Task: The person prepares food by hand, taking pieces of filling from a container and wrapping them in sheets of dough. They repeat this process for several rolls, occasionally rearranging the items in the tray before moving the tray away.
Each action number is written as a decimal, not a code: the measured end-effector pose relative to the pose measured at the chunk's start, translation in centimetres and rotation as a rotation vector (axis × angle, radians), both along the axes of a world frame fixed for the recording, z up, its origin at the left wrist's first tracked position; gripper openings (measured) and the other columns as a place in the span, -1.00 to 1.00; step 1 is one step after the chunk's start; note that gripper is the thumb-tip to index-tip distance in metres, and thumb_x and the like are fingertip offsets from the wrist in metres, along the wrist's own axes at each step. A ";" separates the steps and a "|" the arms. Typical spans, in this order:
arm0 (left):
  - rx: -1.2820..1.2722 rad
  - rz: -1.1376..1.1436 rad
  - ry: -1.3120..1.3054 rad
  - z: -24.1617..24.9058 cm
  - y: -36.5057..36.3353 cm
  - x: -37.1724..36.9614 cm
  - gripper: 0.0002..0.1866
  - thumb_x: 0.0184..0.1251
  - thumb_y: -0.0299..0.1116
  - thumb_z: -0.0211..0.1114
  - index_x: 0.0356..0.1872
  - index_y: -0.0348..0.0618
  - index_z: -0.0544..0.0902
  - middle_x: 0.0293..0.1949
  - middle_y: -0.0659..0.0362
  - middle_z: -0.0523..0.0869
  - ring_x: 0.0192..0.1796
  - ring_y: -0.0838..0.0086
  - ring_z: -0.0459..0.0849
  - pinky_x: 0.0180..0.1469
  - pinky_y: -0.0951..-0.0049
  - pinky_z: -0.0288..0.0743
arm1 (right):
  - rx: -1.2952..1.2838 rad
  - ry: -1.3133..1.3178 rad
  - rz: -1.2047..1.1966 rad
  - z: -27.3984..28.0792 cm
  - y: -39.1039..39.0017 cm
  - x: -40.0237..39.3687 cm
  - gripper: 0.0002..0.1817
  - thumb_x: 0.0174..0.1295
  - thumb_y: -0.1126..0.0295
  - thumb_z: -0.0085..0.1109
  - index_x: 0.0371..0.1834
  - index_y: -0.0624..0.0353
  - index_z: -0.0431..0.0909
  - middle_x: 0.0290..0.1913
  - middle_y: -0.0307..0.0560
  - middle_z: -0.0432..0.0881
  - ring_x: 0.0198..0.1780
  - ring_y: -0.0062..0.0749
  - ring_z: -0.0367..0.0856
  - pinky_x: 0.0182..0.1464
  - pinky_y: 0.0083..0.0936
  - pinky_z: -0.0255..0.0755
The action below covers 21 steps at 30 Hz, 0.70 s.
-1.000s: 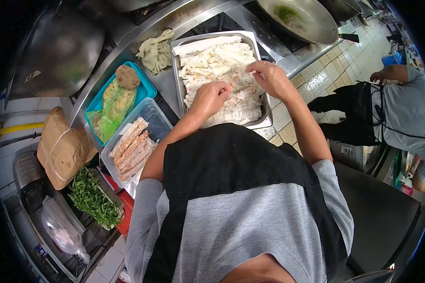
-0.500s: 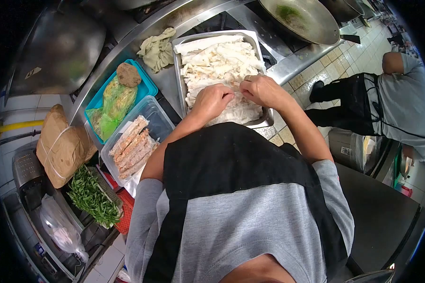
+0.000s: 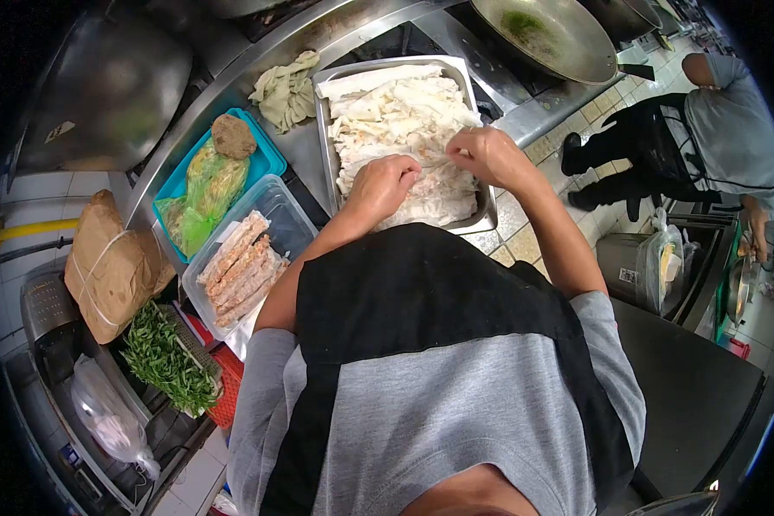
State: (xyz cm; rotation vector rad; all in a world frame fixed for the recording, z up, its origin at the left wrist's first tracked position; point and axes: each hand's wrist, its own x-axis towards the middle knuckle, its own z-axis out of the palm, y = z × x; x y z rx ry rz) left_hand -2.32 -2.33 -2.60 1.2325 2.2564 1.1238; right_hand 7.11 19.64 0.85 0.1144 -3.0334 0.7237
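Observation:
A deep metal tray point(image 3: 325, 129) stands in front of me, filled with pale, torn, flaky white pieces point(image 3: 396, 120). Over its near left part is my left hand point(image 3: 383, 187), thumb and fingertips pinched together. My right hand point(image 3: 488, 157) hovers at the tray's right rim, its fingers curled into a pinch. Whatever the fingertips hold, if anything, is too small to make out. Left of the tray, a clear plastic container point(image 3: 288, 206) holds several long pinkish-white rolls point(image 3: 242, 268).
Beyond the container is a blue tray point(image 3: 271, 155) with a bagged green food point(image 3: 211, 185) and a brown round lump point(image 3: 234, 136). A crumpled cloth point(image 3: 285, 90) lies behind. A large pan point(image 3: 550, 39) sits back right. Another person point(image 3: 731, 120) stands at right.
My right hand has lifted and moved slightly up and right, away from my left hand, which has barely moved. The other person has shifted to the right, a hand now showing near a pan.

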 end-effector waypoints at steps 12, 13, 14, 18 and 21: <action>-0.133 -0.143 -0.010 0.5 -1.4 -1.0 -0.62 0.28 -0.31 0.36 0.08 -0.20 0.56 -0.26 0.02 0.69 -0.20 0.17 0.69 -0.06 0.26 0.52 | 0.125 0.002 -0.026 -0.8 2.0 1.8 -0.62 -0.02 0.41 0.35 -0.07 0.12 0.57 -0.10 0.03 0.62 -0.05 -0.06 0.63 -0.04 -0.23 0.52; -0.138 -0.149 -0.207 0.5 -1.5 -1.8 -0.63 0.28 -0.32 0.35 0.07 -0.20 0.57 -0.25 0.01 0.69 -0.18 0.18 0.69 -0.05 0.27 0.52 | 0.052 -0.044 -0.029 -0.8 2.3 1.7 -0.63 0.01 0.42 0.34 -0.06 0.12 0.57 -0.15 0.04 0.63 -0.09 -0.05 0.64 -0.06 -0.24 0.52; -0.141 -0.155 -0.403 0.5 -1.7 -2.8 -0.64 0.29 -0.33 0.34 0.07 -0.21 0.57 -0.25 0.01 0.70 -0.17 0.19 0.70 -0.04 0.27 0.52 | -0.020 -0.090 -0.032 -0.6 2.5 1.5 -0.64 0.03 0.42 0.33 -0.05 0.13 0.56 -0.20 0.04 0.65 -0.13 -0.03 0.65 -0.08 -0.24 0.52; -0.194 -0.119 -0.097 0.6 -2.8 -4.0 -0.67 0.32 -0.38 0.28 0.08 -0.21 0.56 -0.18 0.02 0.67 -0.10 0.10 0.66 0.01 0.23 0.50 | -0.202 -0.267 -0.153 2.0 1.3 1.4 -0.70 0.13 0.41 0.28 -0.05 0.17 0.57 -0.35 0.07 0.68 -0.26 0.01 0.68 -0.15 -0.22 0.52; -0.162 -0.090 0.257 1.4 -3.2 -3.2 -0.65 0.29 -0.41 0.29 0.08 -0.19 0.55 -0.11 0.03 0.64 -0.02 0.06 0.61 0.05 0.19 0.48 | -0.020 -0.189 -0.152 0.4 0.9 1.4 -0.82 0.22 0.34 0.20 -0.17 0.16 0.60 -0.30 0.10 0.71 -0.22 0.03 0.69 -0.15 -0.19 0.52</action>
